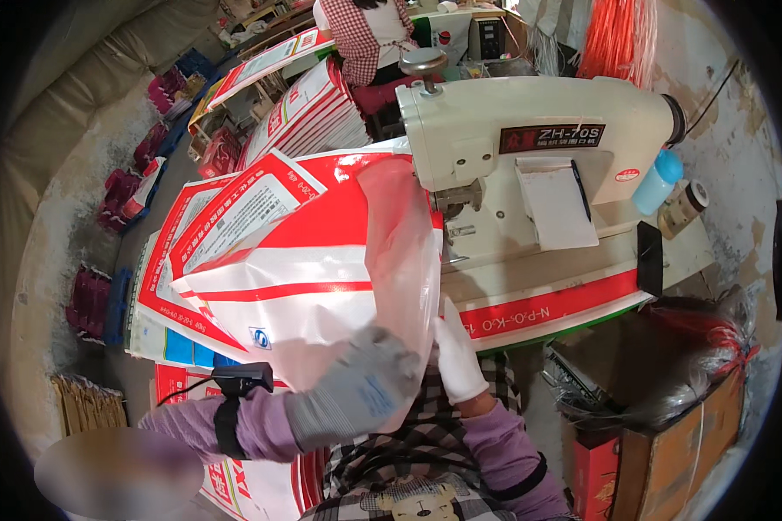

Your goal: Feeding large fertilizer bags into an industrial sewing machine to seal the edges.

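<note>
A red and white woven sack (304, 265) lies spread in front of me, and a translucent plastic liner (400, 234) comes out of its right edge. My left hand (369, 378), in a grey glove, is closed on the near part of the liner. On the liner's right edge rests my right hand (459, 358), in a white glove; its fingers point up along the plastic and look pressed on it, the tips partly hidden. The far end of the sack reaches the needle area of a cream sewing machine (530, 113).
Printed sacks are piled at the left (169, 286) and farther back (308, 113). A notepad (556, 208) with a pen lies on the machine bed, a blue bottle (659, 182) beside it. Another person (369, 35) sits beyond. A wooden box (682, 443) stands at the lower right.
</note>
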Motion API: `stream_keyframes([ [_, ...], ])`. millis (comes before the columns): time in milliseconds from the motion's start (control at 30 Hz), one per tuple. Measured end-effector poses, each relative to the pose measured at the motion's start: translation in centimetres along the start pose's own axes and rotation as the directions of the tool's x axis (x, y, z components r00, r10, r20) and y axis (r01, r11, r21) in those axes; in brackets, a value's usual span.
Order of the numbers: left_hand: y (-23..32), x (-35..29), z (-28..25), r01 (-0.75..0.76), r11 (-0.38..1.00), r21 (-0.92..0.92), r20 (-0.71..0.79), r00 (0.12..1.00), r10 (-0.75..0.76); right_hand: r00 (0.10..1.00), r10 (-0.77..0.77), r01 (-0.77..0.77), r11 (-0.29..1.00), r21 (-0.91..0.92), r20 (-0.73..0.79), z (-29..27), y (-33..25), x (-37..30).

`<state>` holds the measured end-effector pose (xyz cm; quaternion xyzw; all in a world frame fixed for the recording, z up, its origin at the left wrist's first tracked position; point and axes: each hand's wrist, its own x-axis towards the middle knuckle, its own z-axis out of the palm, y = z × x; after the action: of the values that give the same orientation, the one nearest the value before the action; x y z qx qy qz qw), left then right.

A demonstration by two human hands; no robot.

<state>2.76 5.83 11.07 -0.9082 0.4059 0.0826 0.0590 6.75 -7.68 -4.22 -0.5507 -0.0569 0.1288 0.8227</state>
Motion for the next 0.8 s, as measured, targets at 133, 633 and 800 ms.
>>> stream_keyframes([
  [133,1.2,0.9,2.1,-0.164,0.939,-0.303,0.093,0.975,0.201,0.991,0.072,-0.128,0.760,-0.637,-0.113,1.1,0.2,1.2],
  [633,-3.1,8.0,5.8,0.173,0.811,-0.559,0.758,0.503,0.415,0.972,0.083,-0.216,-0.058,-0.975,-0.220,0.0,3.2,13.0],
  [800,-10.9,12.6,-10.2,0.349,0.642,-0.682,0.719,0.477,0.505,0.954,0.153,-0.283,0.183,-0.942,-0.257,-2.4,0.2,11.9],
])
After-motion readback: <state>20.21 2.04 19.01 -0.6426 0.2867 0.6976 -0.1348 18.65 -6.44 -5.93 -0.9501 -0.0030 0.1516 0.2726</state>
